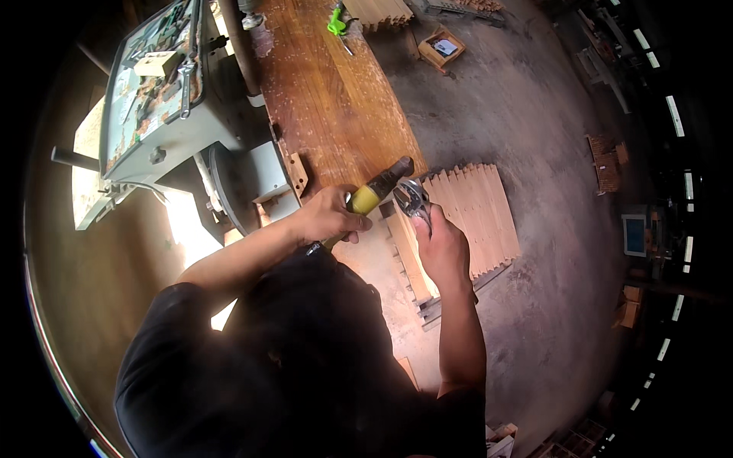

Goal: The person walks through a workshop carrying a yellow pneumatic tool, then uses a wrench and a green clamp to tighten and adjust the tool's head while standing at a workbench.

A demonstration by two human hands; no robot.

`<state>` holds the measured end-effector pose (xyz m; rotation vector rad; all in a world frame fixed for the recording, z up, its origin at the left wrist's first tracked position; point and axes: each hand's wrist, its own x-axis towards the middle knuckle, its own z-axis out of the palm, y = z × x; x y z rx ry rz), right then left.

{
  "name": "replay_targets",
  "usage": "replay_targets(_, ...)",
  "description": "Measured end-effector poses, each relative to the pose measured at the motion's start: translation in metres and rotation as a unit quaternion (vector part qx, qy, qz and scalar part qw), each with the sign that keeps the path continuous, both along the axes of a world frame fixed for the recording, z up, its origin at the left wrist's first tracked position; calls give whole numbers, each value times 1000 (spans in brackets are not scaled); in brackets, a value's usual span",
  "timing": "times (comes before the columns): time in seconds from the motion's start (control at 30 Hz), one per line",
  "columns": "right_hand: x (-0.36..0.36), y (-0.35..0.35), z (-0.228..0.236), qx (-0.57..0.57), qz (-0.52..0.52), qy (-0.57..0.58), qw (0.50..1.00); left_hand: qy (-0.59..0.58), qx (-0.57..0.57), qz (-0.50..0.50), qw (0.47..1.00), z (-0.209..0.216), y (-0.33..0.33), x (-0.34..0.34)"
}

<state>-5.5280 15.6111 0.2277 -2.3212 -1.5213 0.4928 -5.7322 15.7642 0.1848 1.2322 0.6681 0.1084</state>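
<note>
My left hand (330, 214) is closed round the body of a slim power tool (365, 199), yellow with a black nose that points up and to the right. My right hand (443, 246) grips metal pliers (413, 200), whose jaws are close to the tool's black nose. Whether the jaws touch it I cannot tell. Both hands are held in front of my body, by the near end of a worn wooden table (328, 99). Behind and below the right hand lies a stack of notched wooden boards (477, 217).
To the left stands a grey machine (168, 149), its top littered with tools, among them an adjustable wrench (186, 88). A bright green-handled tool (336, 24) lies at the table's far end. On the concrete floor (534, 153) sits a small wooden box (442, 47).
</note>
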Motion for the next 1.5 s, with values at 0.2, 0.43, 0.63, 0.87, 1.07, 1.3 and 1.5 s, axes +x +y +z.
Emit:
replay_targets(0.2,48,32,-1,-34,-17,-52,998,-32,-77,-31,996,-3,28,50)
replay_targets(0.43,91,70,-9,-96,3,-68,993,-113,-224,-33,967,-21,62,82)
replay_targets(0.63,113,109,2,-115,42,-87,989,-167,-420,-19,892,-32,74,91)
replay_targets(0.87,128,118,19,-79,122,-78,986,-205,-386,0,899,-33,74,104)
replay_targets(1.07,138,110,17,-49,111,-85,989,-100,-21,17,995,-12,73,115)
replay_targets(1.3,142,112,13,-58,106,-98,988,35,184,11,982,3,63,124)
replay_targets(1.5,147,109,4,-64,99,-120,986,97,205,-31,973,11,66,132)
